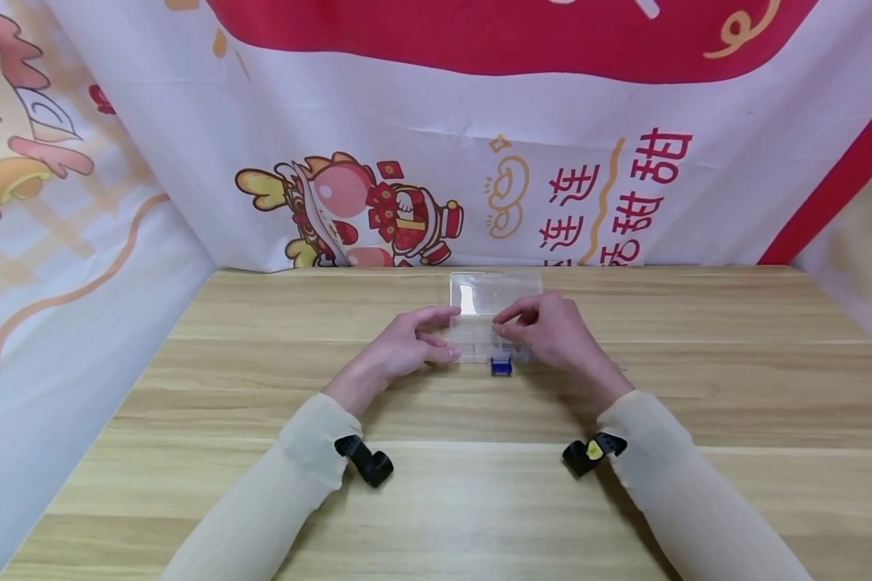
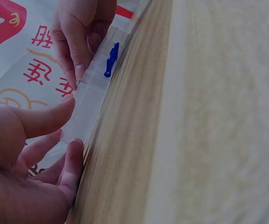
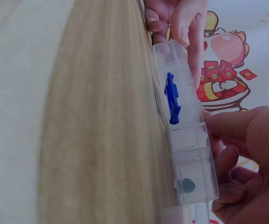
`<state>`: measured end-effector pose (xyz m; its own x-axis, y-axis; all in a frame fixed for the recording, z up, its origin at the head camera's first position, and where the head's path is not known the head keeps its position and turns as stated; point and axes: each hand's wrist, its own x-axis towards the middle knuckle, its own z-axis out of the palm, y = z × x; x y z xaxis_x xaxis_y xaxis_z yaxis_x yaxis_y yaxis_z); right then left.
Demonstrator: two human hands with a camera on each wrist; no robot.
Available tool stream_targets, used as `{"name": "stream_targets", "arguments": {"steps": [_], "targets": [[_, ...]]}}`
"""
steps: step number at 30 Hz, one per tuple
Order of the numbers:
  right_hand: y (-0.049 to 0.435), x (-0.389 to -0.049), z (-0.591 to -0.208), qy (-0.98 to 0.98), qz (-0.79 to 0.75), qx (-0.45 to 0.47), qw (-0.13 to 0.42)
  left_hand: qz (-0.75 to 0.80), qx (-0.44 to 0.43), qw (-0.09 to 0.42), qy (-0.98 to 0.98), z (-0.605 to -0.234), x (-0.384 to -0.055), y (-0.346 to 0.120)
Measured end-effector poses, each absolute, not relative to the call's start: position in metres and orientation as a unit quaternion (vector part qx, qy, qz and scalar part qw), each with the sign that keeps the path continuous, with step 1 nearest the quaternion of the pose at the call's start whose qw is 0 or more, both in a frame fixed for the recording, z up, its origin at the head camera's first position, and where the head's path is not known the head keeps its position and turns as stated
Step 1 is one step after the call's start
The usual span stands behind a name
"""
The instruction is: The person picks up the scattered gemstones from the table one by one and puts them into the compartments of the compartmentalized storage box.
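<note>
A clear plastic compartment box stands on the table with its transparent lid raised at the back. A blue latch sits on its front side. My left hand holds the left end of the box between thumb and fingers. Over the box's right half, my right hand has thumb and fingertips together, pinching a small greyish piece, mostly hidden. A small grey-green rounded piece lies in an end compartment on the right.
A tiny pale piece lies on the wooden table near the right wrist. A printed cloth hangs behind the table's back edge and at both sides. Each sleeve carries a black wrist camera.
</note>
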<state>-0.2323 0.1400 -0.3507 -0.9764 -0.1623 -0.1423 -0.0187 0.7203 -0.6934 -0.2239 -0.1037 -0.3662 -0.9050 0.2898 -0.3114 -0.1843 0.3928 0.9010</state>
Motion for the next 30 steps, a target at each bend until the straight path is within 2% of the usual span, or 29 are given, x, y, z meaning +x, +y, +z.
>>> {"name": "stream_targets", "arguments": {"steps": [17,30], "targets": [[0.14,-0.2311,-0.3506,0.923,-0.369,-0.051,0.095,0.552,0.027,0.216,0.805,-0.3655,-0.2231,-0.1022],[0.1468,-0.2286,-0.3454,0.927,-0.343,-0.123,0.087,0.544,0.028,0.212,0.811,-0.3654,-0.2222,-0.102]]}}
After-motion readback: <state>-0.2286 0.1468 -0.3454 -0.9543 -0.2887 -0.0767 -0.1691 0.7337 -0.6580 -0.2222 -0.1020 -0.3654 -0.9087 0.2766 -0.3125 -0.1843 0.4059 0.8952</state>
